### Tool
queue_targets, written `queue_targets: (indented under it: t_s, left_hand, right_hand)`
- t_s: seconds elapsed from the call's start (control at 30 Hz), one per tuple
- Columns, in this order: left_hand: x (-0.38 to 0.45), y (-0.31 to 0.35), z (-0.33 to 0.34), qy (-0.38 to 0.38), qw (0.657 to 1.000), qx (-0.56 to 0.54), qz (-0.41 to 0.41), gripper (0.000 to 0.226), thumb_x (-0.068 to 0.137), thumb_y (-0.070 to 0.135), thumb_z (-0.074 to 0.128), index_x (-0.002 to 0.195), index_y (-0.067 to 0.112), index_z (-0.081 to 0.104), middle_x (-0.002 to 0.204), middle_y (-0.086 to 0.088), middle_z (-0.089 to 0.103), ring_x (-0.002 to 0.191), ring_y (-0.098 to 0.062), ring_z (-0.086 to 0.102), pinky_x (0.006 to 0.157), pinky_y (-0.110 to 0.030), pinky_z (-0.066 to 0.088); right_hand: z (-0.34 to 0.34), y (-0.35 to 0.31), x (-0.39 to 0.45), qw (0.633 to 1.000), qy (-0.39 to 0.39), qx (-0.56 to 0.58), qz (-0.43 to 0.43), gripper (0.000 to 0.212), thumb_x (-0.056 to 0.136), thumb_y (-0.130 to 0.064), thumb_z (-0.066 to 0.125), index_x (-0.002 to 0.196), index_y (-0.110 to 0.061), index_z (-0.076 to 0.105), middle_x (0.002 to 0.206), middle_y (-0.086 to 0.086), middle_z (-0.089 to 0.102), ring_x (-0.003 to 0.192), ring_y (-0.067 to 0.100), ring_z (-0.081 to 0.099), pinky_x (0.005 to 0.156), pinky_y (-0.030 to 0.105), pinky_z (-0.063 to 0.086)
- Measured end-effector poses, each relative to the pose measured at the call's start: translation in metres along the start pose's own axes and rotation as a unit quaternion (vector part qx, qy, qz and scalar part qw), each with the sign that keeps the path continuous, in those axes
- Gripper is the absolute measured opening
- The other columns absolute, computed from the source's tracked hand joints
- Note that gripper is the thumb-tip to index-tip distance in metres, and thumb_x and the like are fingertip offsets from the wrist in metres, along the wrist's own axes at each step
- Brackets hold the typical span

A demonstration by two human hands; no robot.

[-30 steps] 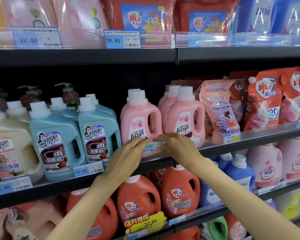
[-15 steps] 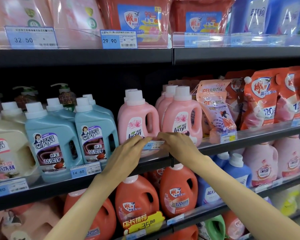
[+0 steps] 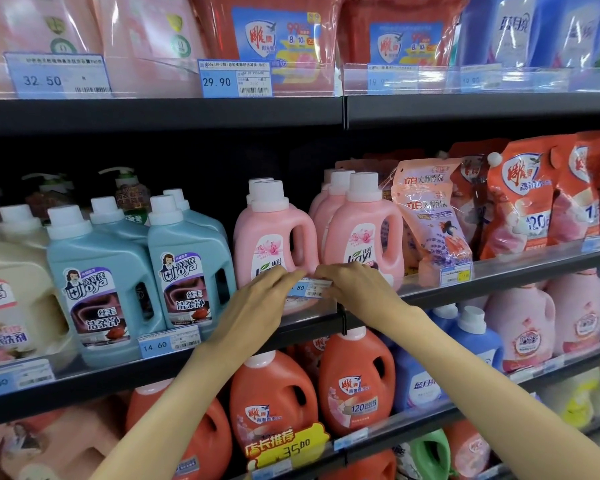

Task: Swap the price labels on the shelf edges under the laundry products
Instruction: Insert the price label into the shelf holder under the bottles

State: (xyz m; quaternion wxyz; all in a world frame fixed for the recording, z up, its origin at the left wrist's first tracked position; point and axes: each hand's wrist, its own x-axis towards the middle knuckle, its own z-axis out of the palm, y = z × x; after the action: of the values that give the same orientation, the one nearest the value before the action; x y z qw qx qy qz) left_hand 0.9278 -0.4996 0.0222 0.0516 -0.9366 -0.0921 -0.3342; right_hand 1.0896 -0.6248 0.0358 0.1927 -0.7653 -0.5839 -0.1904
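Shelving [image 3: 160, 116] of dark flat metal fills your view in three tiers, each front edge faced with a clear glossy plastic strip [image 3: 520, 268]. Your two bare forearms rise from the bottom edge and converge at the middle tier, wrists slightly bent back, both hands palm-down and knuckles up.

Just behind your grip stand two pink bottles [image 3: 364, 230], smooth moulded plastic with loop handles and ribbed white caps. Left of the grip sit boxy teal jugs [image 3: 101, 271] with the same white caps; right of it, crinkled soft refill pouches [image 3: 430, 216] in pale orange and red. Below your wrists are rounded orange jugs [image 3: 354, 382].

Your left hand [image 3: 253, 310] reaches in with fingers extended and close together, their tips pressed on the left end of the price label [image 3: 309, 289]. Your right hand [image 3: 357, 289] curls over the label's right end, fingertips pinched down on it. The label is a small thin paper slip, blue and white with a barcode and the digits "80", and it lies between your two hands at the strip's face, under the pink bottles. Whether it sits inside the strip or in front of it cannot be told. Further left of the grip, another slip [image 3: 168, 341] reads 14.60.
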Motion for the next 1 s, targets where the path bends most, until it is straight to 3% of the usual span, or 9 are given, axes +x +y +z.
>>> queue_targets:
  t_s: [0.2,0.37,0.6,0.7,1.0]
  left_hand:
    - [-0.001,0.001,0.000,-0.008,1.000,-0.001,-0.004,0.068,0.084,-0.007,0.058,0.142,0.026,0.045,0.111,0.008,0.052,0.092,-0.011,0.055,0.064,-0.020,0.040]
    - [0.002,0.002,-0.003,-0.004,1.000,0.003,-0.003,0.074,0.079,-0.011,0.057,0.142,0.026,0.045,0.110,0.008,0.051,0.089,-0.012,0.053,0.063,-0.019,0.037]
    - [0.002,0.001,-0.002,-0.005,1.000,0.000,0.004,0.075,0.079,-0.011,0.058,0.141,0.028,0.045,0.106,0.008,0.050,0.086,-0.013,0.053,0.062,-0.025,0.044]
    - [0.002,0.001,-0.001,-0.006,1.000,-0.005,0.003,0.076,0.079,-0.012,0.057,0.141,0.028,0.044,0.108,0.008,0.050,0.087,-0.013,0.054,0.063,-0.027,0.047]
    - [0.000,0.001,0.000,-0.007,1.000,-0.007,0.004,0.072,0.082,-0.009,0.060,0.142,0.027,0.044,0.113,0.008,0.054,0.093,-0.012,0.056,0.070,-0.023,0.046]
  right_hand:
    - [-0.004,-0.001,-0.003,1.000,0.007,-0.005,-0.009,0.028,0.091,-0.021,0.060,0.119,-0.023,0.060,0.099,0.005,0.066,0.087,0.027,0.062,0.062,0.032,0.043]
    - [-0.005,0.002,0.001,1.000,0.008,-0.007,0.014,0.018,0.088,-0.018,0.061,0.106,-0.022,0.061,0.088,0.006,0.069,0.079,0.031,0.062,0.062,0.037,0.050]
    - [-0.012,-0.001,0.008,0.998,-0.032,0.016,0.046,0.023,0.085,-0.013,0.061,0.107,-0.020,0.065,0.085,0.013,0.067,0.074,0.032,0.057,0.059,0.033,0.044]
    - [-0.014,-0.001,0.007,0.999,-0.041,0.005,0.029,0.026,0.087,-0.013,0.060,0.112,-0.020,0.064,0.089,0.013,0.068,0.079,0.034,0.061,0.063,0.036,0.049]
    - [-0.013,-0.004,0.000,0.998,-0.011,-0.058,-0.001,0.029,0.089,-0.023,0.063,0.117,-0.029,0.059,0.092,0.009,0.070,0.086,0.035,0.064,0.069,0.039,0.052]
